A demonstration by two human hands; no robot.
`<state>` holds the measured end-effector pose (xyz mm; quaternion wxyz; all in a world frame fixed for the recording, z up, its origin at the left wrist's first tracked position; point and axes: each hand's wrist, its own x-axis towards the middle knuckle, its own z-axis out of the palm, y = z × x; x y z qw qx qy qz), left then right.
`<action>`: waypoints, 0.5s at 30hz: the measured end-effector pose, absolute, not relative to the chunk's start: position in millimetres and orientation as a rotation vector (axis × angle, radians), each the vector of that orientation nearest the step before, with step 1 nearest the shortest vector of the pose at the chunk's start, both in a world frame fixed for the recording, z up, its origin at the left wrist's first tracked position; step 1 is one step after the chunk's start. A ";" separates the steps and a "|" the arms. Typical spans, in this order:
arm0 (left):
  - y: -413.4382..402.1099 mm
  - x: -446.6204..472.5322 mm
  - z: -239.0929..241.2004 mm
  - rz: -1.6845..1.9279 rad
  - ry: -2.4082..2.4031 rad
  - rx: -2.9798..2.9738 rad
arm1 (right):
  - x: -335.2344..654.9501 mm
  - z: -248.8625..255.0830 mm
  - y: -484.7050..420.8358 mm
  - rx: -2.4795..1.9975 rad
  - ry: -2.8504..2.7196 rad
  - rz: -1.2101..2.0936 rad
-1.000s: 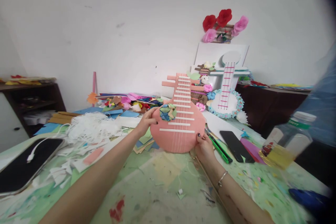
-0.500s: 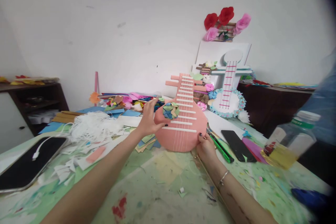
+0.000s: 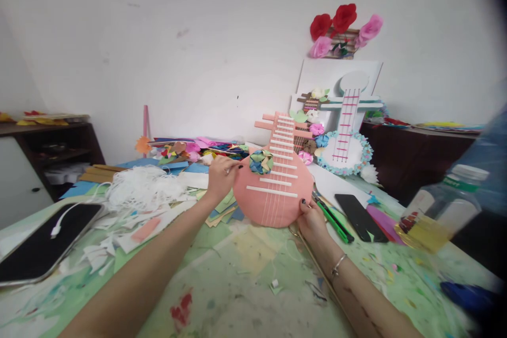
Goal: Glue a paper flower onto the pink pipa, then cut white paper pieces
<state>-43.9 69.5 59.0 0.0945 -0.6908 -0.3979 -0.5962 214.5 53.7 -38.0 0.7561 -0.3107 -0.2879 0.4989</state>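
Note:
A pink paper guitar (image 3: 277, 190) with white frets and strings stands upright on the paint-stained table (image 3: 245, 280). My right hand (image 3: 311, 219) grips its lower right edge, thumb on the front. My left hand (image 3: 222, 177) has its fingers curled on the guitar's left edge, just left of a blue, green and yellow paper flower (image 3: 260, 161) stuck on the body.
A white paper guitar (image 3: 344, 137) with paper roses (image 3: 340, 29) leans on the wall behind. Green cutter (image 3: 330, 222), black phone (image 3: 358, 211) and a plastic jar (image 3: 439, 211) lie right. A tablet (image 3: 37, 243), white scraps (image 3: 138, 190) and coloured paper (image 3: 190, 150) lie left.
My left hand left the flower, spread open beside it, then curled its fingers at the guitar's left edge. The guitar shifted slightly right in view.

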 end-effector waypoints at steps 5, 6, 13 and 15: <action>69.8 -55.6 71.8 -2.140 -1.254 -1.842 | 215.8 -40.5 54.8 -0.683 -0.616 1.088; 69.8 -56.4 72.8 -2.172 -1.275 -1.834 | 215.8 -41.0 55.0 -0.685 -0.616 1.087; 67.5 -35.1 59.4 -1.696 -1.285 -2.191 | 214.4 -38.6 53.2 -0.676 -0.635 1.086; 66.7 -27.8 53.3 -1.659 -1.331 -2.172 | 213.7 -36.4 51.6 -0.670 -0.638 1.088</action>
